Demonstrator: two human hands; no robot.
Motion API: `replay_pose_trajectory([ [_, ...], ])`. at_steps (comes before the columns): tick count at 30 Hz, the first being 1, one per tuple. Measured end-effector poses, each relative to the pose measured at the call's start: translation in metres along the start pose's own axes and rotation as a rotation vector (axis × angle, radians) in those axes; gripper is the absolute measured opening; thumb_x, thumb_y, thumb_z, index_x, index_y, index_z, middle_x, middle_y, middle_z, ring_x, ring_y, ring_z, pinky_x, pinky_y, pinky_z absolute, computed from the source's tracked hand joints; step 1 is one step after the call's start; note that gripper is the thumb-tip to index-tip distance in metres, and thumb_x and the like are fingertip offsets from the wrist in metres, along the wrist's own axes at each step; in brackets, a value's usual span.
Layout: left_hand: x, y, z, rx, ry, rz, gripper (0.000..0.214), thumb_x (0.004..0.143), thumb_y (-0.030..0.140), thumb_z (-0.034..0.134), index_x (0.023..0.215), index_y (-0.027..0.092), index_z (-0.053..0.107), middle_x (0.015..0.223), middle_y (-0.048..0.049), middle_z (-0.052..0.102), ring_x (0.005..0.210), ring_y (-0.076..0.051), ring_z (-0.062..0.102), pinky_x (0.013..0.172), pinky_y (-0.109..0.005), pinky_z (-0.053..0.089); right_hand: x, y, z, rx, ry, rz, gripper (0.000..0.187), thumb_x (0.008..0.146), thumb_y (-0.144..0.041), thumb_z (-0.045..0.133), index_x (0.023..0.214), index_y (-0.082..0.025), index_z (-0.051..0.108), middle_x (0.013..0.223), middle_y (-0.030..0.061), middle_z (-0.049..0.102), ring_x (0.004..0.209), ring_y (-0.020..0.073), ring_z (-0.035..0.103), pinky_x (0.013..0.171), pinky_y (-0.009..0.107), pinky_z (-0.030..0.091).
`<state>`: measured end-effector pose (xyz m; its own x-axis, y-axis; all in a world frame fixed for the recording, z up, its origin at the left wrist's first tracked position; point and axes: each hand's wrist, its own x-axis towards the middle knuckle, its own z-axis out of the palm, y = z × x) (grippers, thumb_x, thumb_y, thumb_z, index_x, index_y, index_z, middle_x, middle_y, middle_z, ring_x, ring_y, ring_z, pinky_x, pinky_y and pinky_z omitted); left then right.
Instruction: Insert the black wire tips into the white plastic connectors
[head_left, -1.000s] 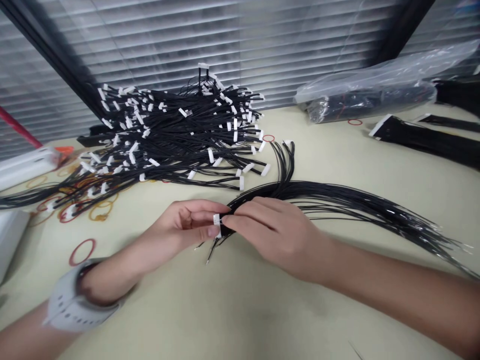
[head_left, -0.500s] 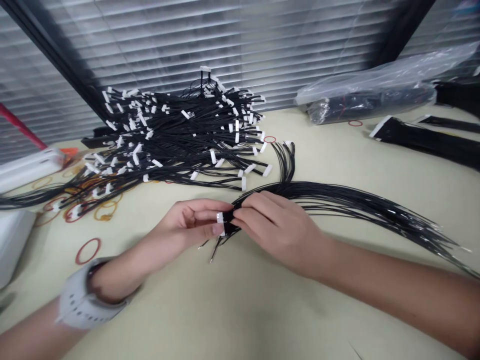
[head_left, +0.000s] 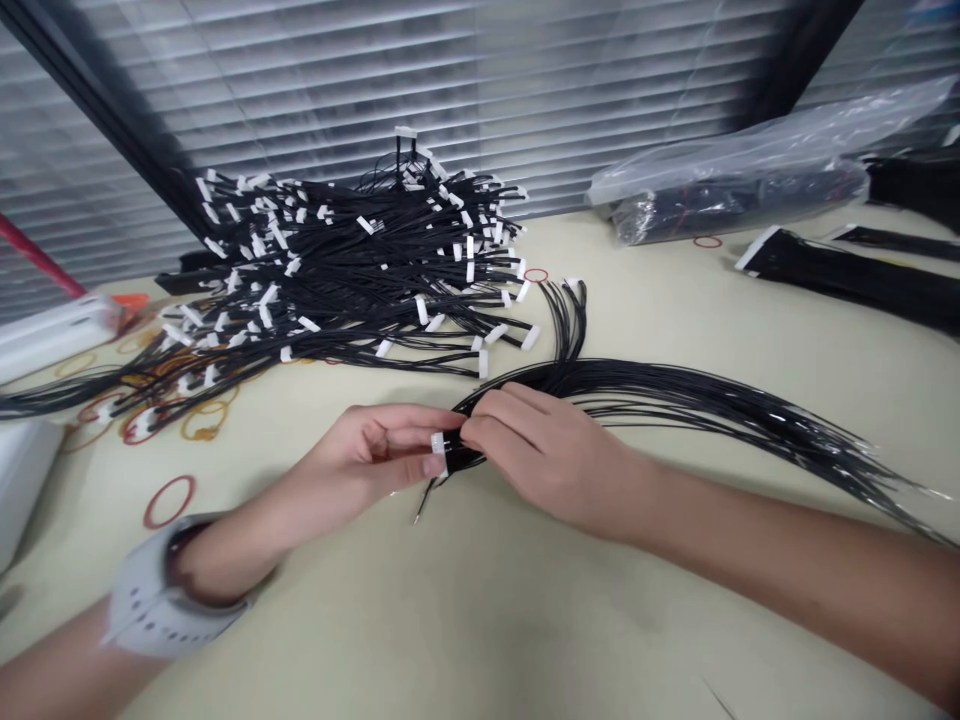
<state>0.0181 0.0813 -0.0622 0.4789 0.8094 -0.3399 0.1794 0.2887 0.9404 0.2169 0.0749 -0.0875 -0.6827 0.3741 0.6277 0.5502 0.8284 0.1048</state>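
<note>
Between the thumb and fingers of my left hand (head_left: 375,450) is a white connector (head_left: 439,455) with black wires entering it. My right hand (head_left: 551,455) sits just to its right, fingertips pinched on the black wires close behind the connector. Under and beyond my right hand runs a long bundle of loose black wires (head_left: 697,395), its bare metal ends fanning out to the right. A few wire tips poke out below the connector. Behind the bundle, a short bunch of black wires (head_left: 570,320) with white ends rests across it. My right fingers hide exactly which wires they pinch.
A big heap of black cables with white connectors (head_left: 337,260) lies at the back left, with rubber bands (head_left: 202,420) near it. A red band (head_left: 169,502) lies by my left wrist. Plastic-wrapped cables (head_left: 735,200) and a flat black harness (head_left: 847,275) are at the back right.
Both hands keep nearly the same grip on the connector and wires. Fewer wire tips show below the connector now. The whole view has shifted slightly.
</note>
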Motion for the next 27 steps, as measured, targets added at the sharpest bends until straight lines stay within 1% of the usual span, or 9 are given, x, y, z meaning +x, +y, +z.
replay_pose_trajectory([
  [5,0.0,0.0002,0.0019,0.016,-0.02,0.022,0.028,0.073,0.01,0.065,0.098,0.022,0.068,0.086,-0.0007,0.073,0.074,-0.011,0.064,0.067,-0.018,0.049,0.0023,-0.002,-0.0024,-0.054,0.032,-0.071,0.02,0.083,-0.004,0.044,0.077,-0.01,0.061,0.065,0.0038,0.053,0.061,0.0127,0.043,0.057,0.026,0.042],
  [8,0.0001,0.0011,0.0022,0.034,-0.009,-0.002,0.029,0.072,0.01,0.065,0.098,0.02,0.068,0.083,-0.0015,0.072,0.073,-0.012,0.064,0.066,-0.02,0.048,0.0029,-0.0031,-0.0026,-0.079,0.034,-0.094,0.019,0.083,-0.004,0.044,0.075,-0.01,0.061,0.065,0.0036,0.053,0.06,0.0127,0.043,0.057,0.026,0.042],
  [13,-0.0007,0.0009,0.0016,0.057,-0.051,-0.005,0.029,0.071,0.011,0.065,0.099,0.018,0.067,0.079,-0.0017,0.072,0.071,-0.014,0.064,0.065,-0.022,0.048,0.0027,-0.0033,-0.0026,-0.056,0.021,-0.131,0.021,0.082,-0.003,0.044,0.071,-0.01,0.061,0.064,0.0039,0.053,0.06,0.013,0.044,0.057,0.026,0.041],
  [15,-0.0003,0.0012,0.0014,0.054,-0.058,-0.002,0.029,0.071,0.011,0.065,0.1,0.018,0.066,0.079,-0.0021,0.072,0.071,-0.013,0.064,0.064,-0.021,0.049,0.0031,-0.0028,-0.0028,-0.047,0.017,-0.126,0.021,0.082,-0.003,0.043,0.073,-0.01,0.062,0.066,0.0044,0.054,0.061,0.0132,0.044,0.058,0.026,0.042],
  [17,0.0006,0.0021,0.0014,0.045,-0.039,0.011,0.03,0.072,0.012,0.065,0.101,0.018,0.066,0.082,-0.0028,0.072,0.071,-0.013,0.064,0.064,-0.021,0.049,0.0037,-0.0021,-0.0031,-0.042,0.025,-0.1,0.021,0.083,-0.003,0.043,0.077,-0.01,0.062,0.068,0.0048,0.055,0.062,0.0132,0.045,0.059,0.025,0.042],
  [20,0.0021,0.0029,0.0011,0.02,-0.008,0.032,0.03,0.074,0.014,0.064,0.104,0.019,0.065,0.09,-0.004,0.072,0.076,-0.013,0.065,0.069,-0.021,0.05,0.0041,-0.0017,-0.0034,-0.05,0.059,-0.063,0.02,0.083,-0.004,0.044,0.078,-0.01,0.062,0.067,0.005,0.055,0.062,0.0133,0.045,0.057,0.025,0.043],
  [24,0.0033,0.0015,0.0,0.015,0.031,0.053,0.028,0.074,0.015,0.066,0.102,0.018,0.066,0.093,-0.0045,0.072,0.08,-0.014,0.065,0.072,-0.022,0.05,0.0031,-0.0026,-0.0031,-0.123,0.048,-0.035,0.018,0.082,-0.003,0.044,0.078,-0.009,0.061,0.068,0.0059,0.055,0.063,0.0139,0.046,0.058,0.026,0.043],
  [27,0.0033,0.0,-0.0005,0.015,0.067,0.054,0.032,0.074,0.017,0.067,0.106,0.018,0.064,0.097,-0.0052,0.071,0.082,-0.015,0.065,0.073,-0.023,0.051,0.0028,-0.0036,-0.0035,-0.16,0.052,0.01,0.018,0.082,-0.004,0.044,0.078,-0.01,0.06,0.067,0.0054,0.054,0.063,0.0138,0.046,0.056,0.025,0.042],
])
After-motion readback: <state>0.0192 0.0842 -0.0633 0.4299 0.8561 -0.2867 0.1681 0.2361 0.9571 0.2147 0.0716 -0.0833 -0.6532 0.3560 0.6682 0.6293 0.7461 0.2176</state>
